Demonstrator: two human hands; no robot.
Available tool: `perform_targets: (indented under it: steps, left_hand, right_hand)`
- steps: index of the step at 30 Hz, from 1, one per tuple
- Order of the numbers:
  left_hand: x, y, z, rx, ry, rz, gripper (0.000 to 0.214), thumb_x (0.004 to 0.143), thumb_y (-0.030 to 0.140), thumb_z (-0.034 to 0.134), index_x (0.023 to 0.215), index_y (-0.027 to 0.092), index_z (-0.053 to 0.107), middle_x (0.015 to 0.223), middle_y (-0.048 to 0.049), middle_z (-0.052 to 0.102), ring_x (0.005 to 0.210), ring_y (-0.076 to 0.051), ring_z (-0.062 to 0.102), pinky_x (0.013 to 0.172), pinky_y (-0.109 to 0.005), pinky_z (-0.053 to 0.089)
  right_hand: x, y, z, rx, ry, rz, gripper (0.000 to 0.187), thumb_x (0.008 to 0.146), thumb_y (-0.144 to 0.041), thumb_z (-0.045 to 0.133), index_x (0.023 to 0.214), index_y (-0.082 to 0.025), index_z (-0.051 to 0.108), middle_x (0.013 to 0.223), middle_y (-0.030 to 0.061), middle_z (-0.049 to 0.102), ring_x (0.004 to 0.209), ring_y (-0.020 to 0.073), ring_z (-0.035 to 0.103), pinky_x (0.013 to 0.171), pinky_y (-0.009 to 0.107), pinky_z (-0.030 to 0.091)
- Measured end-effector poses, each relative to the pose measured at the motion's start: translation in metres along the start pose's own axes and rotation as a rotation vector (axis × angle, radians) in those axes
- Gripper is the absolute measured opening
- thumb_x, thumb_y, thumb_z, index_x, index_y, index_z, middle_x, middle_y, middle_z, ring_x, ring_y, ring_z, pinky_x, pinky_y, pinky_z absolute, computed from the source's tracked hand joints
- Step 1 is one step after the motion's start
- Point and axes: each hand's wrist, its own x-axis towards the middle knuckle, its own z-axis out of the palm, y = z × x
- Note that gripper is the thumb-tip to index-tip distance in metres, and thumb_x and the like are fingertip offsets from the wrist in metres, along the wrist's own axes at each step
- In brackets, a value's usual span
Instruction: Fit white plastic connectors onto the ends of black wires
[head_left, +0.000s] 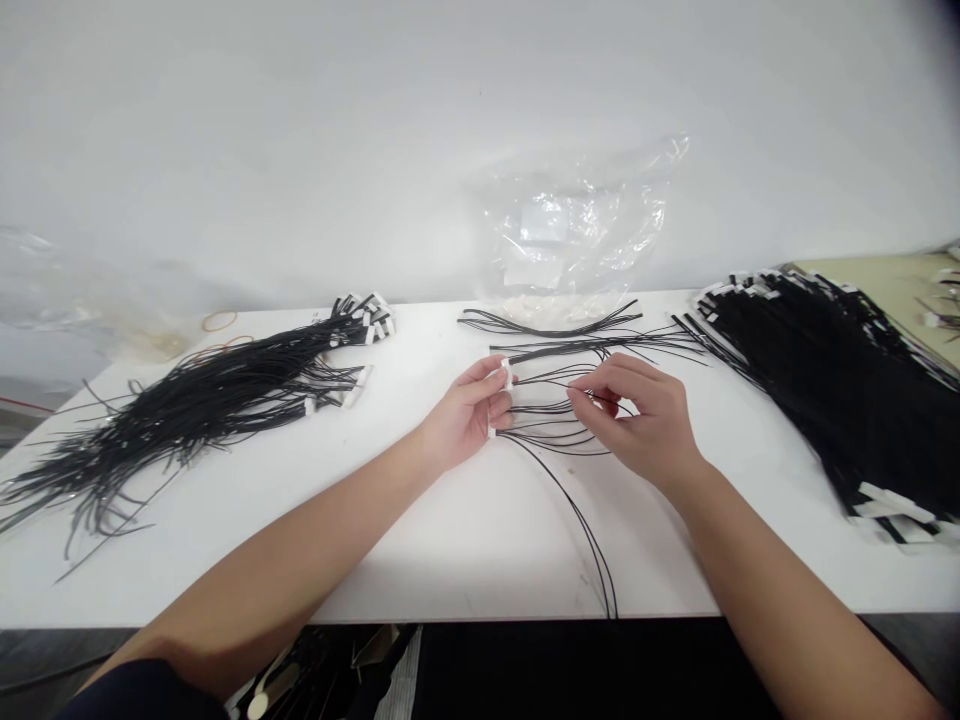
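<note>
My left hand is curled around the white connector ends of several thin black wires at the middle of the white table. My right hand pinches those black wires just to the right of the left hand, fingers closed on the strands. The wires fan out to the right and back, and two strands trail over the front edge of the table.
A large bundle of black wires with white connectors lies at the left. A bigger heap of black wires covers the right side. A clear plastic bag stands at the back against the wall. Rubber bands lie at the back left.
</note>
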Motion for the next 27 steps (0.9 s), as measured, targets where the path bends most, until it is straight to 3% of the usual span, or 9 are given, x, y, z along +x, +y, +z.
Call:
perform_targets:
  steps: [6, 10, 27]
  left_hand:
    - [-0.001, -0.001, 0.001, 0.028, -0.017, -0.002, 0.021, 0.072, 0.018, 0.068, 0.088, 0.017, 0.056, 0.076, 0.0033, 0.052, 0.046, -0.002, 0.038, 0.041, -0.017, 0.03]
    - [0.0, -0.001, 0.001, 0.046, -0.029, -0.012, 0.02, 0.071, 0.019, 0.069, 0.085, 0.016, 0.055, 0.076, 0.0031, 0.053, 0.045, -0.002, 0.038, 0.042, -0.017, 0.031]
    - [-0.003, -0.002, 0.0, 0.148, -0.067, -0.021, 0.019, 0.072, 0.018, 0.068, 0.087, 0.016, 0.056, 0.075, 0.0002, 0.056, 0.044, -0.001, 0.038, 0.045, -0.018, 0.03]
  right_hand:
    - [-0.004, 0.01, 0.002, -0.303, 0.038, -0.24, 0.018, 0.076, -0.017, 0.06, 0.091, -0.027, 0.066, 0.078, 0.0002, 0.064, 0.065, 0.0089, 0.052, 0.055, 0.022, 0.039]
    - [-0.004, 0.005, 0.005, -0.466, 0.061, -0.352, 0.015, 0.077, -0.019, 0.062, 0.088, -0.028, 0.066, 0.074, -0.0022, 0.065, 0.063, 0.0085, 0.051, 0.056, 0.022, 0.038]
    - [-0.009, -0.001, 0.017, -0.393, 0.035, -0.397, 0.008, 0.077, -0.015, 0.062, 0.078, -0.023, 0.061, 0.071, -0.0027, 0.064, 0.064, 0.0095, 0.052, 0.058, 0.024, 0.038]
